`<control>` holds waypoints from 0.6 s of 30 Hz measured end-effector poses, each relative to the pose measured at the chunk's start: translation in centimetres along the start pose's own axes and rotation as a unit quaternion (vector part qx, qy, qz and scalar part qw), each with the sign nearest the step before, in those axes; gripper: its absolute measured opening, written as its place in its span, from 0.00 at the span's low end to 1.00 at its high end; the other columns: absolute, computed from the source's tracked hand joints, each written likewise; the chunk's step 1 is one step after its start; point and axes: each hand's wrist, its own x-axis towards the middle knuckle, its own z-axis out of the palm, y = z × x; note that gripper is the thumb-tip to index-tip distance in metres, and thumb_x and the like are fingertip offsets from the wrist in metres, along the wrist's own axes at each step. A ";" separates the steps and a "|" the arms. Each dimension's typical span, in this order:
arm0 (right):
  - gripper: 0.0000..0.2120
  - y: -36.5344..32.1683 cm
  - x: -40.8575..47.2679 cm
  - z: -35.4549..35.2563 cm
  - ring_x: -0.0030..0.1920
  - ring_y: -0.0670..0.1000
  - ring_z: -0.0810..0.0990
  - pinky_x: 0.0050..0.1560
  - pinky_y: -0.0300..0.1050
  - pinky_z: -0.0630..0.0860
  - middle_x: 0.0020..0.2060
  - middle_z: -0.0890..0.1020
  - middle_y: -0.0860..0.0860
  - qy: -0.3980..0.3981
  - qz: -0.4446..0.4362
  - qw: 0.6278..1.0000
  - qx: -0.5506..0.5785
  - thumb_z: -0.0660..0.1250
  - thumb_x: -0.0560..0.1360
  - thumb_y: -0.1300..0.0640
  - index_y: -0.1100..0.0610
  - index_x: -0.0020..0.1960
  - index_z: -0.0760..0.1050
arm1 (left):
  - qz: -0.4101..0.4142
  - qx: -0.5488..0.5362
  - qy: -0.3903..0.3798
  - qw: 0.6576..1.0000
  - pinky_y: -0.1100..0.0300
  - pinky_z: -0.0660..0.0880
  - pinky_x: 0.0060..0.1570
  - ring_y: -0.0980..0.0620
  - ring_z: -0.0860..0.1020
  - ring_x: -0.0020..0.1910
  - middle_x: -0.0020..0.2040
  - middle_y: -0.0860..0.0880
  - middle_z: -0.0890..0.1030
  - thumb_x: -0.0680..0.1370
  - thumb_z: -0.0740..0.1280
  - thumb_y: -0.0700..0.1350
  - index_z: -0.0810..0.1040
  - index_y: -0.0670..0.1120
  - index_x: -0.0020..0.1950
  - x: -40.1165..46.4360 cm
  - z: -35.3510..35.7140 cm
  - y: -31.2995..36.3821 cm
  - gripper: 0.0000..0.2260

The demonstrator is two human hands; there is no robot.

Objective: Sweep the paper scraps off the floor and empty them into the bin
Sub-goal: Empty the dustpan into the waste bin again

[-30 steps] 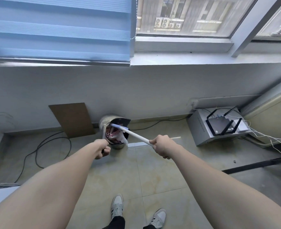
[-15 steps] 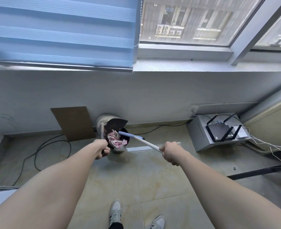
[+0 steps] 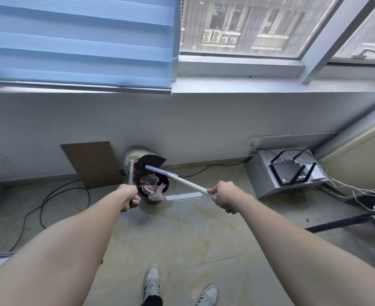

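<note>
Pink and white paper scraps [image 3: 149,183] in a black bin [image 3: 165,184], white-and-lilac broom handle [image 3: 182,180], brown board [image 3: 93,163], blue striped blind [image 3: 78,40], beige marbled floor [image 3: 182,235].

We see glossy, smooth floor tiles [image 3: 182,235], a matt brown cardboard sheet [image 3: 91,162], crumpled paper scraps [image 3: 150,184] beside thin translucent plastic liner [image 3: 157,195], a ribbed white broom handle [image 3: 191,184], and a matt grey metal box [image 3: 261,173].
</note>
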 end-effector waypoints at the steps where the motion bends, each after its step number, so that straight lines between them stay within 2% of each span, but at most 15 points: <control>1: 0.20 -0.1 0.0 -0.3 0.27 0.53 0.75 0.27 0.41 0.73 0.41 0.74 0.51 -0.002 -0.005 1.000 -0.009 0.57 0.80 0.54 0.43 0.69 0.74 | 0.002 0.004 0.002 1.000 0.72 0.53 0.18 0.57 0.55 0.13 0.29 0.51 0.58 0.80 0.50 0.34 0.65 0.43 0.41 0.0 0.1 0.0 0.11; 5: 0.19 -0.7 0.0 -1.0 0.27 0.53 0.76 0.23 0.40 0.71 0.45 0.74 0.53 -0.015 -0.015 0.999 -0.028 0.57 0.80 0.54 0.44 0.69 0.75 | 0.009 0.016 0.005 1.000 0.72 0.53 0.19 0.57 0.56 0.15 0.30 0.50 0.60 0.80 0.50 0.33 0.66 0.43 0.41 0.2 0.1 0.5 0.11; 8: 0.19 -0.9 0.1 -1.1 0.26 0.53 0.74 0.20 0.38 0.69 0.41 0.73 0.51 -0.019 -0.015 0.999 -0.036 0.57 0.80 0.55 0.44 0.68 0.75 | 0.009 0.017 0.004 1.000 0.71 0.53 0.19 0.56 0.56 0.18 0.30 0.50 0.60 0.80 0.50 0.34 0.66 0.43 0.40 0.5 0.1 0.8 0.11; 11: 0.19 -0.8 0.4 -0.9 0.25 0.53 0.73 0.21 0.38 0.70 0.38 0.72 0.51 -0.029 -0.010 0.999 -0.023 0.58 0.80 0.55 0.44 0.68 0.76 | 0.004 0.002 -0.006 1.000 0.72 0.53 0.19 0.57 0.56 0.15 0.29 0.51 0.60 0.81 0.51 0.34 0.66 0.44 0.41 0.6 0.0 1.1 0.11; 15: 0.22 -0.4 0.4 -1.5 0.24 0.53 0.69 0.22 0.38 0.68 0.37 0.72 0.53 -0.037 -0.004 0.999 0.026 0.56 0.79 0.58 0.45 0.69 0.75 | -0.010 -0.048 -0.039 0.998 0.74 0.52 0.17 0.59 0.55 0.12 0.19 0.52 0.58 0.82 0.51 0.35 0.63 0.46 0.40 0.5 -0.7 1.7 0.12; 18: 0.22 -0.5 0.5 -1.8 0.24 0.53 0.69 0.21 0.36 0.67 0.37 0.72 0.53 -0.021 -0.008 0.999 0.046 0.55 0.79 0.57 0.44 0.69 0.75 | -0.039 -0.094 -0.069 0.992 0.74 0.51 0.13 0.59 0.55 0.12 0.16 0.53 0.56 0.82 0.49 0.36 0.61 0.47 0.40 0.3 -0.8 1.9 0.12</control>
